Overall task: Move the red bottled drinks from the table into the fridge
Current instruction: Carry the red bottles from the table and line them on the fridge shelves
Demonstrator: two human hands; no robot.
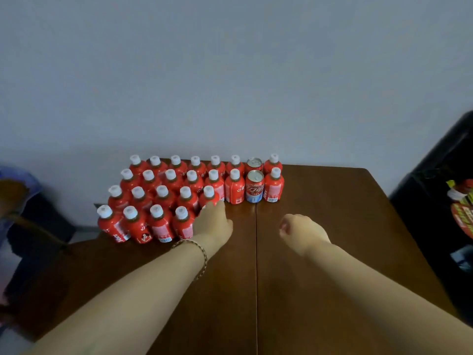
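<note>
- The red bottles stand upright in tight rows at the far left of the table, by the wall, white caps up; none looks to be off the table yet, so the job seems to be at its start
- The left hand is at the near right corner of the group, against the end bottle of the third row and just beside the front bottle; its fingers are hidden behind the back of the hand, so I cannot tell whether it grasps anything
- The right hand hangs over bare table, well apart from the bottles, fingers clenched on nothing
- Take the end bottle round its body, below the cap; it stands at the open edge, so it should come free without knocking its neighbours
- Lift straight up before swinging away; the rows are packed close, and a sideways pull would likely topple several
- Bring the right hand to a bottle on the right end of the rows, so that two go per trip
- Leave the two cans among the right-hand bottles; they are red too, but they are not bottles
- The dark cabinet at the right edge may be the fridge; I cannot tell
</note>
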